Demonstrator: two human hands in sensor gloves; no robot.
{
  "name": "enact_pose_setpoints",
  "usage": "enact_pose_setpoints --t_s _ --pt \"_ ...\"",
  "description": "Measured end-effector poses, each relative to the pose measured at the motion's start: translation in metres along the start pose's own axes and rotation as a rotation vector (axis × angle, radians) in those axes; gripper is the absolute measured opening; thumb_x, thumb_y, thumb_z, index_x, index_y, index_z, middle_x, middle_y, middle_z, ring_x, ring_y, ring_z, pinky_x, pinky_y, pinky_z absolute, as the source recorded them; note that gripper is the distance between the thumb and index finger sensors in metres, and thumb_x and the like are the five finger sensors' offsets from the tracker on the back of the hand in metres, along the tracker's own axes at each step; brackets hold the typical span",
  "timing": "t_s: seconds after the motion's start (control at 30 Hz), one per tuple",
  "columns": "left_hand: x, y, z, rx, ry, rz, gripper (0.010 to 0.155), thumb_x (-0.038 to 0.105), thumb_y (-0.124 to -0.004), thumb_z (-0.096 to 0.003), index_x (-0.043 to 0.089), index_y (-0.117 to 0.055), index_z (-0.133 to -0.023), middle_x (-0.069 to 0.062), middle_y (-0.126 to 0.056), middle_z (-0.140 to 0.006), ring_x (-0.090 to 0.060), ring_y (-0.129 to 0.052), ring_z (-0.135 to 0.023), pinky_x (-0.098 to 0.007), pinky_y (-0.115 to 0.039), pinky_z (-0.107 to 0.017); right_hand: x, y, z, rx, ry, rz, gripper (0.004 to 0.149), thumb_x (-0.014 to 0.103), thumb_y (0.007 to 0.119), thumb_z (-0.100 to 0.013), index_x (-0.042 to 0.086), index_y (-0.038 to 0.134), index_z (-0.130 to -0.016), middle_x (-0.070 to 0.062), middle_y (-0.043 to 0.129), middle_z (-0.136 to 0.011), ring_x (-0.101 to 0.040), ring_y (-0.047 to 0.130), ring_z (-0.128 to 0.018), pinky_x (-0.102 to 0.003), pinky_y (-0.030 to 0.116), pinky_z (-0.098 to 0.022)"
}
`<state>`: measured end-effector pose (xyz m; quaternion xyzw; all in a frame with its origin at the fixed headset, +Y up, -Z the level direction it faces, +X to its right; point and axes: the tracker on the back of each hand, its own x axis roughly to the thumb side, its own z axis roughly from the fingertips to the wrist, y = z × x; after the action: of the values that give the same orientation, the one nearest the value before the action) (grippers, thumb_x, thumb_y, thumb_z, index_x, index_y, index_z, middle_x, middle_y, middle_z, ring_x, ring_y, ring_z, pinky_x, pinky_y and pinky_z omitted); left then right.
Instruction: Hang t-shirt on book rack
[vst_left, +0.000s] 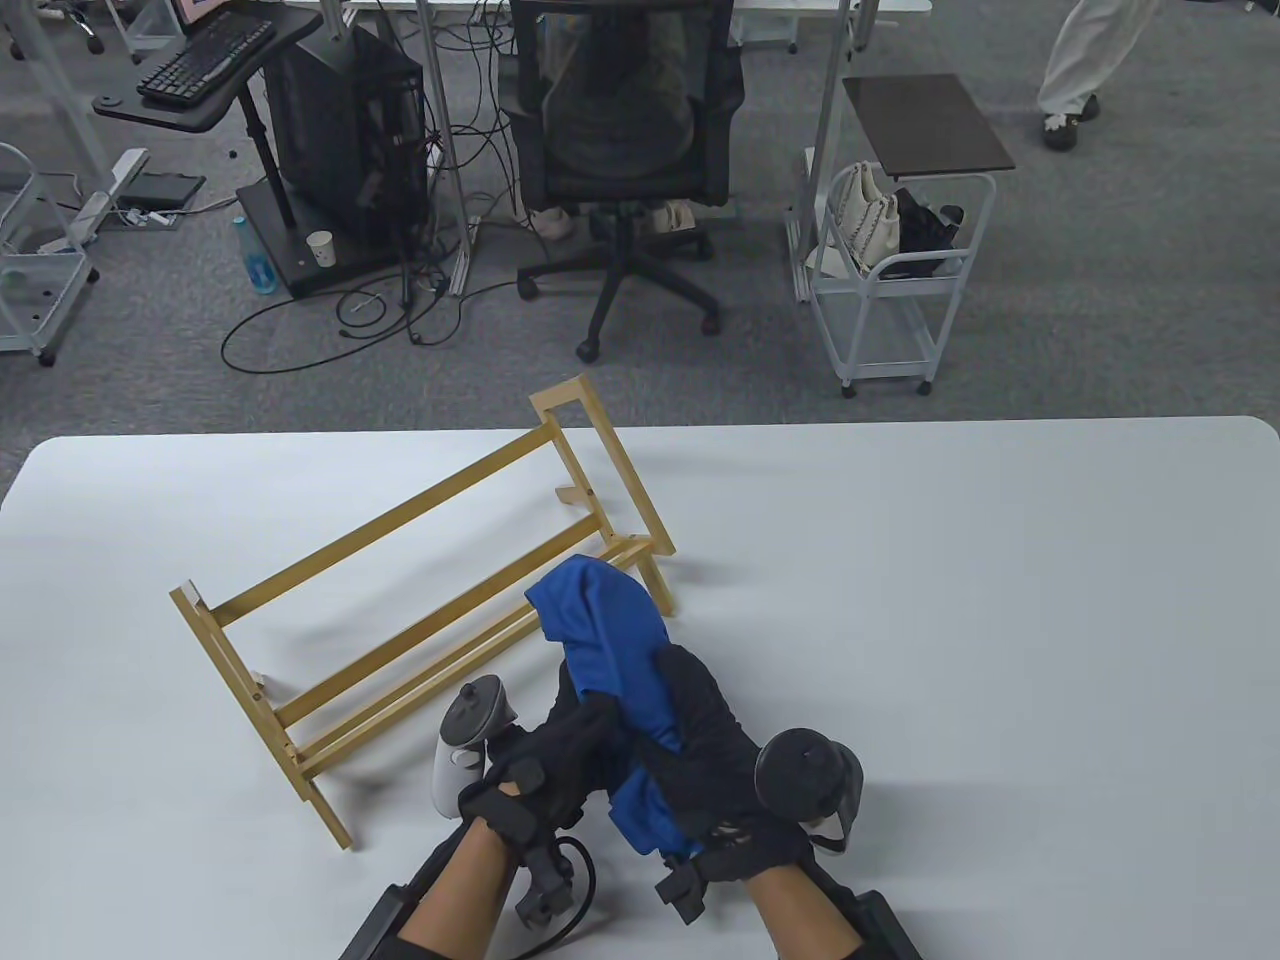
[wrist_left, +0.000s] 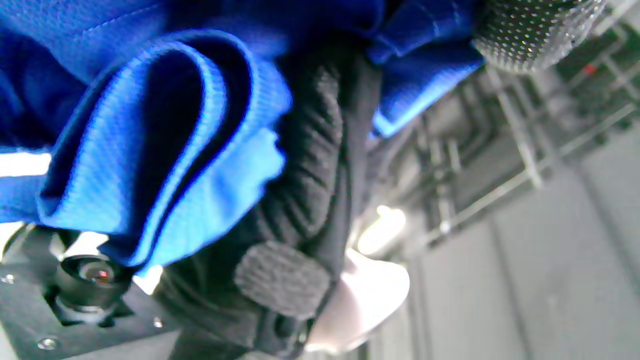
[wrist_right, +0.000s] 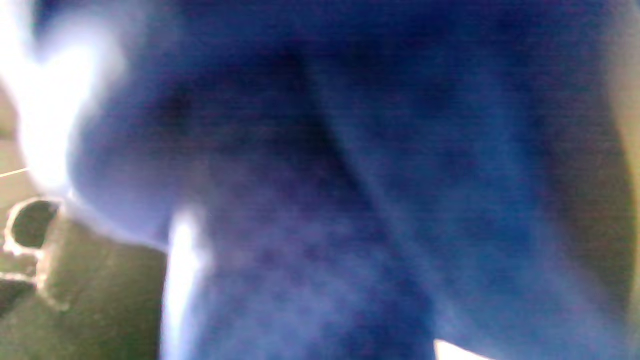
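A blue t-shirt (vst_left: 608, 640) is bunched between both gloved hands above the table, in front of the rack's right end. My left hand (vst_left: 560, 745) grips the cloth from the left. My right hand (vst_left: 700, 735) grips it from the right, with folds draped over its fingers. The wooden book rack (vst_left: 420, 600) stands slantwise on the white table (vst_left: 950, 600), left of and behind the hands. In the left wrist view the blue cloth (wrist_left: 150, 125) folds over a gloved finger (wrist_left: 310, 165). In the right wrist view blurred blue cloth (wrist_right: 350, 175) fills the frame.
Beyond the table's far edge stand an office chair (vst_left: 625, 150), a white trolley (vst_left: 890, 270) with bags, and a computer stand (vst_left: 330, 150) with cables on the floor.
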<state>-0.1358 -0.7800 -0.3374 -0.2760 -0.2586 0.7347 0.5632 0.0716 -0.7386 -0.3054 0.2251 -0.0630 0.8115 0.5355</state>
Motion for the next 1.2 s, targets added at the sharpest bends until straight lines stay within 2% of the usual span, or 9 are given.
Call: enact_pose_setpoints --t_s 0.17,0.37,0.7,1.2 --pt "-0.001 -0.001 0.000 -0.012 -0.008 0.029 0.096 0.074 -0.061 -0.0622 0.045 0.023 -0.099 -0.018 0.006 -0.123 -0.052 -0.028 -0.117 -0.071 -0.059 -0.072 -0.004 0.006 0.001 0.046 0.008 -0.012 0.076 0.032 0.080 -0.057 0.027 0.029 -0.112 -0.018 0.035 -0.114 -0.046 0.061 -0.093 -0.059 0.066 -0.065" --pt "-0.001 -0.001 0.000 -0.004 -0.013 0.029 0.094 0.069 -0.064 -0.0633 0.051 0.021 -0.098 -0.018 0.007 -0.122 -0.055 -0.025 -0.115 -0.071 -0.061 -0.071 -0.010 0.013 0.000 0.106 0.025 -0.014 0.073 0.034 0.075 -0.059 0.028 0.026 -0.112 -0.018 0.029 -0.114 -0.047 0.055 -0.096 -0.061 0.062 -0.067" --pt "-0.005 -0.002 0.000 0.020 -0.012 -0.004 0.093 0.062 -0.064 -0.0655 0.050 0.023 -0.097 -0.018 0.007 -0.121 -0.055 -0.023 -0.115 -0.070 -0.058 -0.073 -0.009 0.021 0.001 0.192 0.057 -0.013 0.072 0.033 0.073 -0.060 0.029 0.022 -0.112 -0.018 0.022 -0.114 -0.050 0.042 -0.099 -0.065 0.053 -0.070" --pt "-0.004 0.004 0.001 0.059 0.029 -0.103 0.090 0.046 -0.066 -0.0677 0.049 0.018 -0.098 -0.019 -0.002 -0.121 -0.050 -0.031 -0.115 -0.067 -0.058 -0.074 -0.021 0.013 -0.001 0.317 0.114 -0.274 0.070 0.040 0.073 -0.061 0.027 0.031 -0.115 -0.021 0.021 -0.116 -0.052 0.031 -0.101 -0.070 0.044 -0.071"
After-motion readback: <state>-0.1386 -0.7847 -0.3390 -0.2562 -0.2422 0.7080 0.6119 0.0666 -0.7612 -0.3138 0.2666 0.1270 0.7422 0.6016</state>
